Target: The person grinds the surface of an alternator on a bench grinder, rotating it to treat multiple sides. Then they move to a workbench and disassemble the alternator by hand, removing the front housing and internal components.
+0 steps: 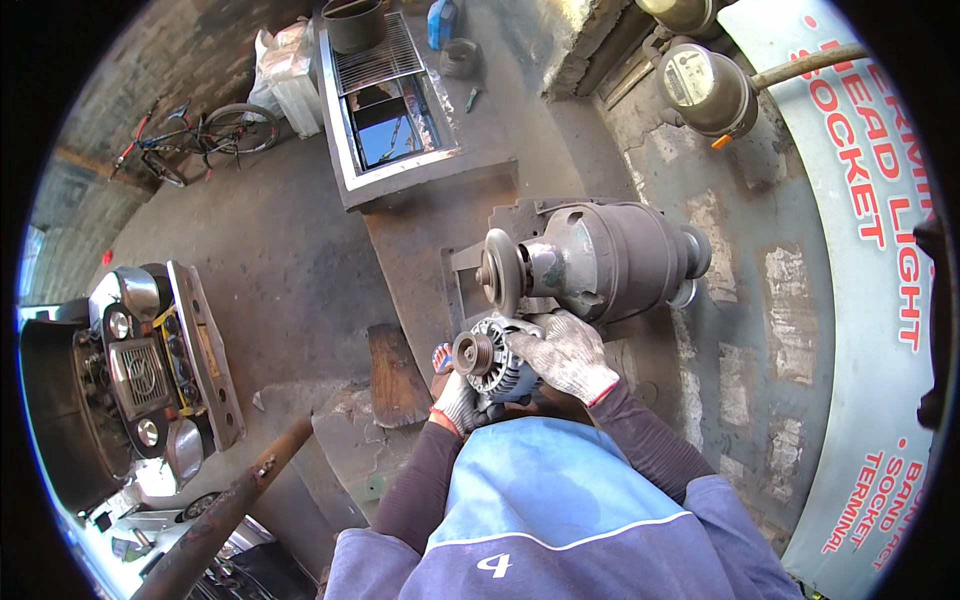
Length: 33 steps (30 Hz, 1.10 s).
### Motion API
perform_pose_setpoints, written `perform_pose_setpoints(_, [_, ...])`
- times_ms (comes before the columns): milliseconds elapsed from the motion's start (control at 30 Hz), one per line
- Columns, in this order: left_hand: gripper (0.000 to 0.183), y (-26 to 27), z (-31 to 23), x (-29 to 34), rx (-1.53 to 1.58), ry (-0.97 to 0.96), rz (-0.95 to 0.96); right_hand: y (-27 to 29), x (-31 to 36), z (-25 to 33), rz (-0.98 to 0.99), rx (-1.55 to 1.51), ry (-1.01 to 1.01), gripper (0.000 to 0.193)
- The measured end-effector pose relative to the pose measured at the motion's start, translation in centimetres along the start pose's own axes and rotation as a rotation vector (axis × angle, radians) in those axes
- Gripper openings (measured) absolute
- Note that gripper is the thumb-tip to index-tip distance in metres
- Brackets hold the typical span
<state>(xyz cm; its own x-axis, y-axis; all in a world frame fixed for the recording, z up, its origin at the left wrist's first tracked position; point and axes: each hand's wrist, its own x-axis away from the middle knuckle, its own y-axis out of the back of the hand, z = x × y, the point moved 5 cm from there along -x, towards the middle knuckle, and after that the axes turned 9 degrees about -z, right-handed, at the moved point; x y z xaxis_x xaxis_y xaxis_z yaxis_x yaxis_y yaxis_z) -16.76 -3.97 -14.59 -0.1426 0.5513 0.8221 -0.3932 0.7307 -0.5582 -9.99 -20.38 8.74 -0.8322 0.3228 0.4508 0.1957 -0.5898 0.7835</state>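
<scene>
- Concrete flooring (290, 270) is spreading across an open workshop yard, with a patched wall (740, 330) running along my right.
- Both of my gloved hands are gripping a car alternator (492, 365) just above my lap, its pulley (472, 353) facing left.
- My left hand (455, 398) is cupping the alternator from underneath, fingers closed against its body.
- My right hand (568, 355) is pressing down over its top and rear, clamped on the casing.
- I am holding it just below a large grey motor (600, 258) with a disc (499, 270) on its shaft.
- An old car front (150, 380) is sitting well apart on my left; a bicycle (195, 135) is leaning farther off.
</scene>
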Motion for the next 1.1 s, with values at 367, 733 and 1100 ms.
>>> perform_pose_setpoints(367, [0.050,5.7,-2.2,-4.8,-0.476,-0.339,0.115,-1.7,-1.5,-0.8,0.015,-0.076,0.116,0.054])
perform_pose_setpoints(733, [0.042,-3.7,-4.3,5.3,-0.231,0.044,-0.025,-2.3,-2.4,-2.1,0.047,-0.267,0.054,0.053])
perform_pose_setpoints(1100, [0.039,-2.0,-6.7,4.9,-1.194,-0.763,-0.131,-2.6,4.4,-5.4,0.217,-0.719,-0.221,0.096])
